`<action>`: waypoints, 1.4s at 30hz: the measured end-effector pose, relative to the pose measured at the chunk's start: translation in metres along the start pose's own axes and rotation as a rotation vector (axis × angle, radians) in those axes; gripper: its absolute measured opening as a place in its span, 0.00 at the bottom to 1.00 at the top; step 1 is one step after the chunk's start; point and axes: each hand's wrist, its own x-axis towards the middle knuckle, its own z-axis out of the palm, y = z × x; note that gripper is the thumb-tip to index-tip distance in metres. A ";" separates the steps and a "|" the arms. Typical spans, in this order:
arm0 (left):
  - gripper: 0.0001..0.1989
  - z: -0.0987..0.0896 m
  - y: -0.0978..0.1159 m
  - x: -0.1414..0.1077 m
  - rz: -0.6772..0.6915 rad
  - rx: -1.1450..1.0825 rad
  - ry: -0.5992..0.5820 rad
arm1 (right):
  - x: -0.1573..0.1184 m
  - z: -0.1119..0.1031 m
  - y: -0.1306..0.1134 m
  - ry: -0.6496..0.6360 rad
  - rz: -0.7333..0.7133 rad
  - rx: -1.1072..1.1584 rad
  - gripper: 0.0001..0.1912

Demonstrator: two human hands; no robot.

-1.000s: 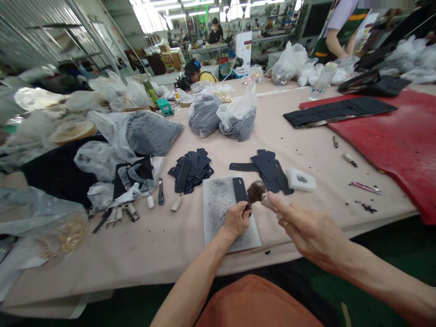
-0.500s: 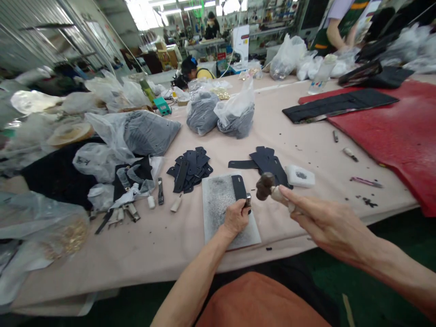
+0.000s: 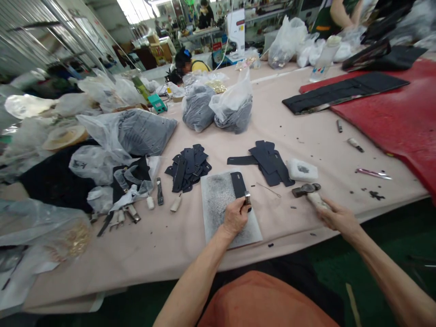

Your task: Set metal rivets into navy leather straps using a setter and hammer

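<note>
My left hand (image 3: 235, 219) is closed around a short metal punch (image 3: 247, 196), its shiny top poking out above the fingers. It rests over a white cutting board (image 3: 215, 206) speckled with dark marks. Under the hand, one slotted dark strap piece (image 3: 238, 183) lies on the board; the punch's lower end is hidden. To the right, my right hand (image 3: 340, 219) grips the pale wrapped handle of a hammer (image 3: 307, 190). The hammer head is off to the side of the board, apart from the punch.
Dark cut pieces lie in a left pile (image 3: 189, 168) and a right pile (image 3: 270, 161), beside a white block (image 3: 302, 170). A thin wire tool (image 3: 269, 190), a pink pen (image 3: 374, 173) and spare punches (image 3: 160, 191) lie around. Filled plastic bags (image 3: 233, 109) stand behind; people work farther back.
My right hand has carried the hammer right and lower, away from the punch, uncovering the thin wire tool. My left hand keeps the punch at nearly the same spot; the view has shifted slightly.
</note>
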 end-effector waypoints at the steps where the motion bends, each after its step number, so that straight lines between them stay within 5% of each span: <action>1: 0.06 0.001 0.000 0.000 -0.010 -0.006 0.001 | 0.001 0.001 -0.004 0.057 -0.093 -0.210 0.30; 3: 0.07 0.002 0.000 -0.001 -0.040 0.000 0.009 | -0.002 0.014 -0.019 0.172 -0.356 -0.583 0.23; 6: 0.08 0.002 0.001 -0.001 -0.080 0.018 0.024 | -0.016 0.063 -0.047 0.119 -0.635 -0.578 0.18; 10: 0.11 -0.001 0.004 0.001 -0.081 0.013 0.036 | -0.030 0.145 -0.071 -0.255 -0.533 -0.199 0.17; 14: 0.11 -0.004 0.006 0.004 -0.130 0.014 0.068 | -0.030 0.186 -0.074 -0.324 -0.455 -0.189 0.16; 21: 0.11 -0.009 0.006 0.008 -0.320 -0.058 0.212 | -0.025 0.185 -0.067 -0.345 -0.403 -0.149 0.14; 26: 0.12 -0.008 0.004 0.004 -0.311 -0.156 0.268 | -0.028 0.180 -0.073 -0.342 -0.357 -0.204 0.14; 33: 0.12 -0.006 -0.001 -0.003 -0.360 -0.172 0.425 | -0.033 0.193 -0.097 -0.258 -0.410 -0.539 0.23; 38: 0.12 -0.009 -0.004 -0.003 -0.349 -0.179 0.446 | -0.013 0.197 -0.113 -0.298 -0.323 -0.593 0.10; 42: 0.12 -0.009 -0.008 -0.003 -0.337 -0.186 0.443 | -0.006 0.200 -0.119 -0.285 -0.344 -0.624 0.09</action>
